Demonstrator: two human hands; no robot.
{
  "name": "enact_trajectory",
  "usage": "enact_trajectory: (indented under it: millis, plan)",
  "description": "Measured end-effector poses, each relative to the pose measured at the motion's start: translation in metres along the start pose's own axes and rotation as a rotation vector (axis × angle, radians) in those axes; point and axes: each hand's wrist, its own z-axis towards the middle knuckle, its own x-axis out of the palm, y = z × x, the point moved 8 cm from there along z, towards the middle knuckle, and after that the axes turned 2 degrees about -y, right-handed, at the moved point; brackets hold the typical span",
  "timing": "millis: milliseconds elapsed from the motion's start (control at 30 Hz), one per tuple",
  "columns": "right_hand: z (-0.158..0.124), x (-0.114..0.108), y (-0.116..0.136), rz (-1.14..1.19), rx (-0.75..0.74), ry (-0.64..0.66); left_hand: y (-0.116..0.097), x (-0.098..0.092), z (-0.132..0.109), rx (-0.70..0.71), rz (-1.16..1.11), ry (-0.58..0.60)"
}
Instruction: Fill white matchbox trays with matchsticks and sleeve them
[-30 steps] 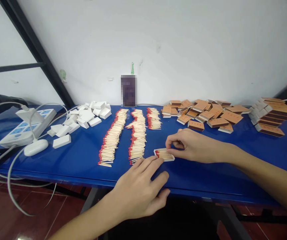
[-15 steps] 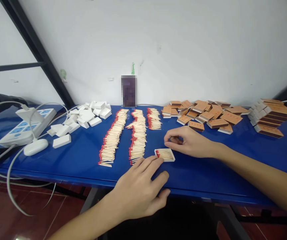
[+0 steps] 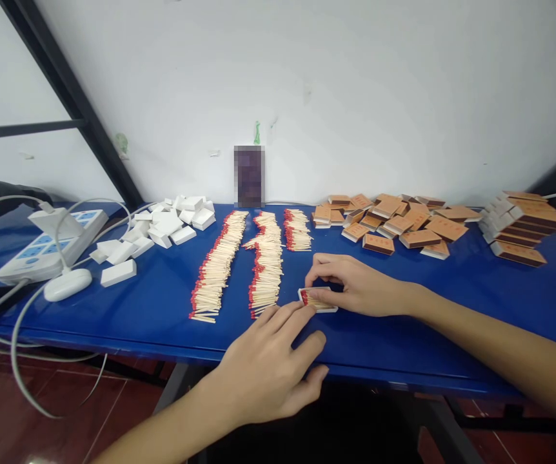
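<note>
A small white matchbox tray (image 3: 315, 301) holding red-tipped matches lies near the front of the blue table (image 3: 152, 303). My right hand (image 3: 350, 283) rests over the tray's far side, fingers curled onto its edge and the matches in it. My left hand (image 3: 268, 364) lies flat on the table's front edge with fingers stretched out, its fingertips touching the tray's near left corner. Three rows of loose matches (image 3: 263, 261) lie just left of and behind the tray.
Several white empty trays (image 3: 162, 229) are heaped at back left, beside a white power strip (image 3: 46, 245) and cables (image 3: 11, 335). Orange matchbox sleeves (image 3: 394, 222) are scattered at back right, with a stack (image 3: 524, 225) at far right. A white wall stands behind the table.
My right hand lifted away from the tray toward the back, then came down onto it again, a little further left. My left hand stayed put.
</note>
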Motion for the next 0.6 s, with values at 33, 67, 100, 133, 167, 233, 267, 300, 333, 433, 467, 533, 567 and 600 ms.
enact_trajectory:
  millis: [33,67,100,133,167,233,267,300,333,433,467,533,567,600]
  plan:
    - [0.0004,-0.0001,-0.0006,-0.001,0.003,-0.005,-0.0001,-0.0002,0.0001,0.0,-0.001,-0.002]
    - [0.0009,-0.0002,-0.0012,-0.004,0.007,-0.012,-0.0001,-0.0003,0.0001,0.001,-0.001,-0.004]
    - [0.0013,-0.0003,-0.0019,-0.007,0.01,-0.019,-0.0001,-0.0005,0.0001,0.001,-0.001,-0.006]
    - [0.0017,-0.0003,-0.0023,-0.012,0.011,-0.027,0.0,-0.0005,0.0001,0.0,0.001,-0.006]
    - [0.0021,-0.0002,-0.0025,-0.017,0.008,-0.035,0.0,-0.0007,0.0001,-0.001,0.002,-0.008]
    - [0.0026,0.0,-0.0023,-0.025,-0.005,-0.048,-0.0001,-0.0012,0.0001,-0.001,0.005,-0.014]
    - [0.0028,0.0001,-0.0021,-0.027,-0.012,-0.054,-0.0002,-0.0014,0.0001,0.0,0.006,-0.015]
    - [0.003,0.0003,-0.0018,-0.03,-0.018,-0.057,-0.0002,-0.0016,0.0001,-0.001,0.006,-0.016]
    - [0.0031,0.0005,-0.0015,-0.033,-0.023,-0.059,-0.0002,-0.0018,0.0002,-0.002,0.005,-0.016]
    - [0.0033,0.0012,-0.0004,-0.042,-0.037,-0.062,-0.0007,-0.0027,0.0004,0.001,0.002,-0.019]
    - [0.0034,0.0015,0.0,-0.044,-0.039,-0.065,-0.001,-0.003,0.0004,0.003,0.003,-0.022]
    - [0.0036,0.0018,0.0002,-0.045,-0.035,-0.072,-0.0012,-0.0033,0.0005,0.005,0.007,-0.023]
    - [0.0037,0.0022,0.0004,-0.044,-0.032,-0.074,-0.0012,-0.0032,0.0005,0.004,0.009,-0.022]
    - [0.0037,0.0026,0.0007,-0.044,-0.03,-0.073,-0.0011,-0.0031,0.0005,0.003,0.01,-0.021]
